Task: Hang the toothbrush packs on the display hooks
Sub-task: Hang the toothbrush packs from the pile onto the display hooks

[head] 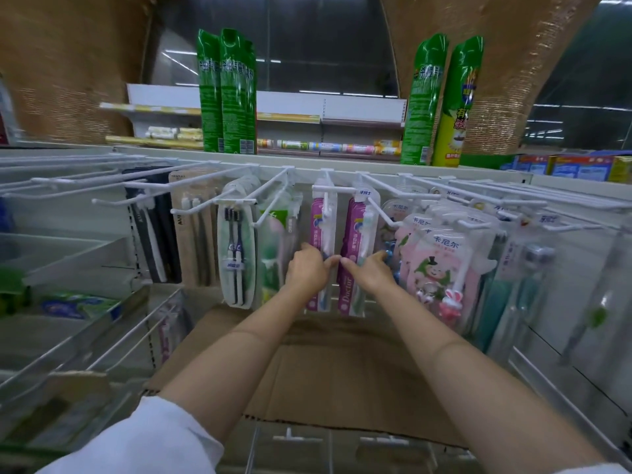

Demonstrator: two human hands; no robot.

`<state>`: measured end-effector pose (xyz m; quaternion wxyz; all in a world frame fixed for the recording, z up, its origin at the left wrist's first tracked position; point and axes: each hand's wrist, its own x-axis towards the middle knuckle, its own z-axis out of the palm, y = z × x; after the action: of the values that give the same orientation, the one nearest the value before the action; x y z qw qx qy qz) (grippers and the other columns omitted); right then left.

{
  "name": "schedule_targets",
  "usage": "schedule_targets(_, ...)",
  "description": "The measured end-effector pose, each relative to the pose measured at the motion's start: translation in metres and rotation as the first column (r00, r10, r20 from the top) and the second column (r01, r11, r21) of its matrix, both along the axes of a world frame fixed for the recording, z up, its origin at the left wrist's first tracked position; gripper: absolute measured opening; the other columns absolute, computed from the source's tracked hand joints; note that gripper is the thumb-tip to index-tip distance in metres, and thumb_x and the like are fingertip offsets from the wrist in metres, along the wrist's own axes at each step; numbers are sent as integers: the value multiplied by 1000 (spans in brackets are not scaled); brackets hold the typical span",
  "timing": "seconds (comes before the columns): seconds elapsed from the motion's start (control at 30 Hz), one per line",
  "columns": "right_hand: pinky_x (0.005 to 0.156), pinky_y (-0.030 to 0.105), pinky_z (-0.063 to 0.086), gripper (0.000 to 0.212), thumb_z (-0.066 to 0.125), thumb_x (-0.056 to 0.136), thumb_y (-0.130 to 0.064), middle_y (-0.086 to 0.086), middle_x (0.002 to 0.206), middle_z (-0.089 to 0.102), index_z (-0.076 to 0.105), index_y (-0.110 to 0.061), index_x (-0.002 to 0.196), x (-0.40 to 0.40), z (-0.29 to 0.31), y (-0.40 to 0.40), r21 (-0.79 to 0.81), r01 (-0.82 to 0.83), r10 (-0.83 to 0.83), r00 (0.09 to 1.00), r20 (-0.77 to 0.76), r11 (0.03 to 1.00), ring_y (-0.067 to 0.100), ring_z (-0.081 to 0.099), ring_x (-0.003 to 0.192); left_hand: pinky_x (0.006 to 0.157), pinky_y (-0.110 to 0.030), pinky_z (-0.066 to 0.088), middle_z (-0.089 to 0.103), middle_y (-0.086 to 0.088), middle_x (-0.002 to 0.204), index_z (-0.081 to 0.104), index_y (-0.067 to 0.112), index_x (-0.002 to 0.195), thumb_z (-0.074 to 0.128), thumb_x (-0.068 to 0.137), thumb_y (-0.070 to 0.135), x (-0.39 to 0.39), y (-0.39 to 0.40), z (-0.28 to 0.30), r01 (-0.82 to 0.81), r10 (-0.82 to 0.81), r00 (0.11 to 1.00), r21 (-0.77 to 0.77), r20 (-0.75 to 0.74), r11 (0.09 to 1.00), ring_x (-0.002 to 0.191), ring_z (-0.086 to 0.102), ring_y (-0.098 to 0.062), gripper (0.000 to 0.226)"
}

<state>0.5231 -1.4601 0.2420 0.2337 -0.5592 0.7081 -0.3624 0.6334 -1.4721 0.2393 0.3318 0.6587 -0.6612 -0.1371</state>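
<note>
The left hand [307,271] covers the middle of one magenta toothbrush pack [321,230], and the right hand [371,273] covers the middle of the pack beside it [355,234], so neither grip is clear. Small print on both packs is unreadable. The cardboard box [328,374] is partly hidden behind both forearms. The left shelves [68,323] are blurred.

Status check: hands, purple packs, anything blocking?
Left hand and right hand both on the purple toothbrush packs, fingers curled at their edges. Packs hanging on the hooks. Cardboard box below; nothing blocking.
</note>
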Motion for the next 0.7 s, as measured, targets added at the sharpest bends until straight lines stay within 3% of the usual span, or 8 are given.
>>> schedule_targets(0.17,109,40,32,92,50,95,-41,24,150,28,-7,9,146,5,4,35,70,-43,48,997,-65,997,37,34,136,92,-44,42,48,-26,128,35,-6,126,48,96,34,-4,32,-1,-19,18,1000,-47,-25,999,118,49,-41,51)
schedule_targets(0.23,106,39,38,76,53,94,-33,23,144,39,14,7,145,5,3,47,51,-92,96,992,-83,994,35,43,130,90,-45,43,51,-24,124,39,-3,122,42,98,28,-5,51,1,-27,26,1000,-120,-12,992,113,52,-40,39)
schedule_targets(0.3,95,35,45,51,55,92,-22,20,128,55,39,5,131,3,2,61,-9,-147,145,983,-111,989,34,54,118,87,-46,44,53,-21,119,43,2,115,41,98,23,-3,69,3,-25,26,1000,-175,4,984,107,54,-38,27)
schedule_targets(0.4,83,29,43,24,50,94,-14,16,115,62,56,-1,113,-3,2,92,-71,-208,191,962,-197,975,31,58,109,84,-42,45,57,-15,115,50,6,112,42,96,22,-1,101,5,-73,85,994,-166,70,983,104,56,-34,24)
schedule_targets(0.53,81,32,45,20,42,96,-8,15,114,61,60,-6,105,-22,2,140,-138,-201,147,933,-329,970,29,58,102,80,-36,46,62,-12,109,58,9,108,43,96,26,-14,145,4,-115,137,981,-154,137,981,100,59,-32,26)
schedule_targets(0.7,84,39,49,26,41,93,-6,21,114,60,59,-4,111,-68,-4,189,-197,-184,87,905,-417,963,37,58,103,75,-36,49,66,-14,101,61,7,98,47,90,19,-50,189,-3,-35,62,987,-185,145,982,95,61,-33,20)
